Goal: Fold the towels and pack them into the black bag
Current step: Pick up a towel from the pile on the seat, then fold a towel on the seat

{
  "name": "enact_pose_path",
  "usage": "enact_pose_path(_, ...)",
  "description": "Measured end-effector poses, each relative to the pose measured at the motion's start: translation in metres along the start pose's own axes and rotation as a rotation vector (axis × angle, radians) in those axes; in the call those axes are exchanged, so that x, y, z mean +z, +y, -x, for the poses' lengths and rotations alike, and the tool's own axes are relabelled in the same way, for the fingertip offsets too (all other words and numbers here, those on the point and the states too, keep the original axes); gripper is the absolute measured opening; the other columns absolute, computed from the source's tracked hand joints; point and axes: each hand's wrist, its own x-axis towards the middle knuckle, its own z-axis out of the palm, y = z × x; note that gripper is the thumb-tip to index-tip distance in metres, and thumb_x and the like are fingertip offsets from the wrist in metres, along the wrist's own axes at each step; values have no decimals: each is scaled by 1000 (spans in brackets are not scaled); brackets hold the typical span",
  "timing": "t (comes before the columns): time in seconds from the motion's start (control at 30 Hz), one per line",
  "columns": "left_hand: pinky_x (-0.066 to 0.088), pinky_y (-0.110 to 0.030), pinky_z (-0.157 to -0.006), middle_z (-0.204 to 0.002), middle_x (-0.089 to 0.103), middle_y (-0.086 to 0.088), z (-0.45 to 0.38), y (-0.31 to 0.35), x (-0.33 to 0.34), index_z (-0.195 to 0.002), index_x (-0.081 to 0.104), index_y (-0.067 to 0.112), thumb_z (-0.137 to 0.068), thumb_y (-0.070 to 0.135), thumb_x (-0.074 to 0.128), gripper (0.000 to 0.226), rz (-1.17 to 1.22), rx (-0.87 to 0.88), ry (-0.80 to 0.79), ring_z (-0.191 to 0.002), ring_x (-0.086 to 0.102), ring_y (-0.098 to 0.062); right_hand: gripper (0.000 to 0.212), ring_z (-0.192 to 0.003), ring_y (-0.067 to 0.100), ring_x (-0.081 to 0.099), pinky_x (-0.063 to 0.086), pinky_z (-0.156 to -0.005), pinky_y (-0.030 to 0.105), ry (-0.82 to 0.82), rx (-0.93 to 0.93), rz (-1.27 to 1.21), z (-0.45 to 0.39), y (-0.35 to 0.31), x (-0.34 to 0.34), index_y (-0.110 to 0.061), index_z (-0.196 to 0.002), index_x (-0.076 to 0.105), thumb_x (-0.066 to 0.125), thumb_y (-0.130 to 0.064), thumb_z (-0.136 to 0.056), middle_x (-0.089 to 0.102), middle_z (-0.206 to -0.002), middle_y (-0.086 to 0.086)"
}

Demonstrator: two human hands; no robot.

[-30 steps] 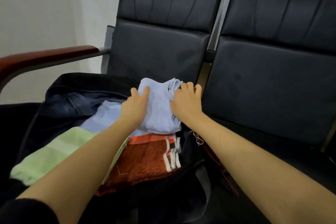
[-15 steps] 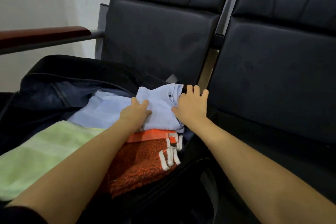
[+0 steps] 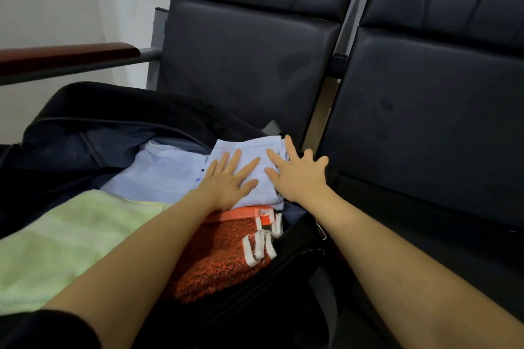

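A folded pale blue towel (image 3: 249,176) lies on top of the pile inside the open black bag (image 3: 85,133), at the bag's far right end, close to the seat backs. The left hand (image 3: 226,178) lies flat on its near left part, fingers (image 3: 249,163) straight and spread apart, holding nothing. The right hand (image 3: 300,176) presses its right edge, fingers splayed wide and likewise gripping nothing (the outer ones reach past the towel's edge toward the bag's rim). Under the blue towel sits an orange-red towel (image 3: 221,258) with white stripes, partly covered by the left forearm. Left of it lies a light green towel (image 3: 71,241), and beyond that another pale blue towel (image 3: 158,170), all in the bag. The bag rests on a black padded bench seat (image 3: 425,110) with a reddish wooden armrest (image 3: 68,54) at the left.
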Motion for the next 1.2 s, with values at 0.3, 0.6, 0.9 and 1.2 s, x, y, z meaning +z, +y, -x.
enact_pose_path(0.3, 10, -39, -116, -159, 13, -1, 9, 27, -38, -150, 14, 34, -101, 34, 28, 51, 80, -53, 126, -145, 11, -24, 45, -144, 22, 14, 11, -111, 44, 204, -21, -402, 17, 13, -17, -32, -145, 34, 35, -37, -100, 9, -160, -1)
enact_pose_path(0.6, 36, -40, -98, -121, 59, -10, 69, 138, -101, -133, 48, 11, -95, 20, 44, 40, 333, 64, 457, -118, 47, -32, 26, -120, 17, 42, 23, -99, 32, 389, 148, -736, 115, 70, -47, -21, -120, 57, 47, -21, -96, 47, -127, -4)
enact_pose_path(0.9, 41, -38, -100, -122, 54, -3, 119, 329, -77, -128, 52, 16, -96, 20, 46, 32, 547, 306, 241, -110, 55, -17, 20, -89, 12, 56, 43, -73, 28, 428, 387, -684, 263, 208, -22, -16, -109, 61, 45, -20, -97, 55, -108, -5)
enact_pose_path(1.2, 50, -35, -87, -107, 63, -3, 145, 518, -21, -113, 61, 18, -97, 16, 44, 23, 794, 434, -2, -94, 60, -17, 18, -92, 28, 60, 48, -78, 38, 404, 760, -635, 390, 351, 32, -8, -99, 65, 50, -12, -90, 66, -99, 9)
